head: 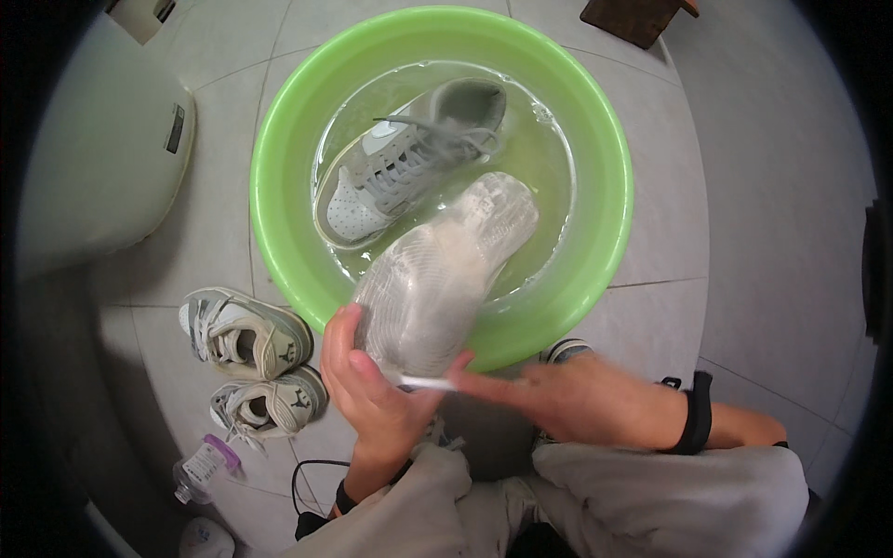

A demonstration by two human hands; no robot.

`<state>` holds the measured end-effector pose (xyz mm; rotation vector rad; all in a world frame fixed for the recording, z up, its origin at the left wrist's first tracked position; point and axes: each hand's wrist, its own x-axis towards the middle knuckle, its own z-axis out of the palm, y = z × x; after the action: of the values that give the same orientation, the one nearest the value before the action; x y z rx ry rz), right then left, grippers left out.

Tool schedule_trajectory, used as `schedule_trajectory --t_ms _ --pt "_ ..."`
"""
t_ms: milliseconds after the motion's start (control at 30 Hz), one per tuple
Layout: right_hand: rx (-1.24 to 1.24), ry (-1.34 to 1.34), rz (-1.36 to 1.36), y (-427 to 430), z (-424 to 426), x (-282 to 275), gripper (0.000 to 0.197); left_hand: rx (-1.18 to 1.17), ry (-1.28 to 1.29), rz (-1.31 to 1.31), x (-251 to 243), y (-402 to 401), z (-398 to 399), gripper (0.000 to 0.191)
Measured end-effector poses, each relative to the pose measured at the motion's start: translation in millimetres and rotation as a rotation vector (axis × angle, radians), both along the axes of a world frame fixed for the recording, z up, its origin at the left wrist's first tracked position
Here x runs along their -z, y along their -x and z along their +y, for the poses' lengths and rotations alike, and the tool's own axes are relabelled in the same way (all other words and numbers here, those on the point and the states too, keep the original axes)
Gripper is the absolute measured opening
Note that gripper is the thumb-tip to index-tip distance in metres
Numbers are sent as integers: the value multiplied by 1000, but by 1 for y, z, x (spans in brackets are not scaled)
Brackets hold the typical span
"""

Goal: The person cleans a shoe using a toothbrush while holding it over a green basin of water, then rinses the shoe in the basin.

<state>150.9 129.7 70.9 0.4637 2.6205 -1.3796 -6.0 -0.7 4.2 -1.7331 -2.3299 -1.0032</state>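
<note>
Over the near edge of a green plastic basin, my left hand grips one end of a sneaker, its pale, wet sole turned up. My right hand is blurred; its fingertips touch or nearly touch the white edge at the sneaker's near end. Whether it holds anything is hidden. A grey and white laced sneaker lies in the cloudy water inside the basin, upper side up, its laces partly under water.
Two used sneakers stand left of the basin on the tiled floor. Near them lie a clear plastic bottle with a purple part and a black cord. A white rounded fixture is at upper left, a brown object at upper right.
</note>
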Motion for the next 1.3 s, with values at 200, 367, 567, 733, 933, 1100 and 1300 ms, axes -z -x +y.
schedule_trajectory --t_ms 200,367,567,733,933,1100,1300 --pt "23 -167 62 -10 9 0 72 -1 -14 4 0 1 1 127" --pt "-44 -93 -16 -18 13 12 68 -38 -12 -6 -1 0 3 127" --pt "-4 -15 -15 -15 12 0 62 -86 82 -31 -8 1 4 112" --pt "-80 -48 44 -12 28 1 62 -103 194 -114 -14 2 0 116" --pt "1 -85 56 -4 35 1 62 -92 189 -244 -10 7 -3 109" --pt "-29 -43 -7 -14 18 3 60 -59 234 -309 -14 12 -7 110" --pt "-72 166 -240 -19 7 -12 60 24 121 -291 -1 14 -11 123"
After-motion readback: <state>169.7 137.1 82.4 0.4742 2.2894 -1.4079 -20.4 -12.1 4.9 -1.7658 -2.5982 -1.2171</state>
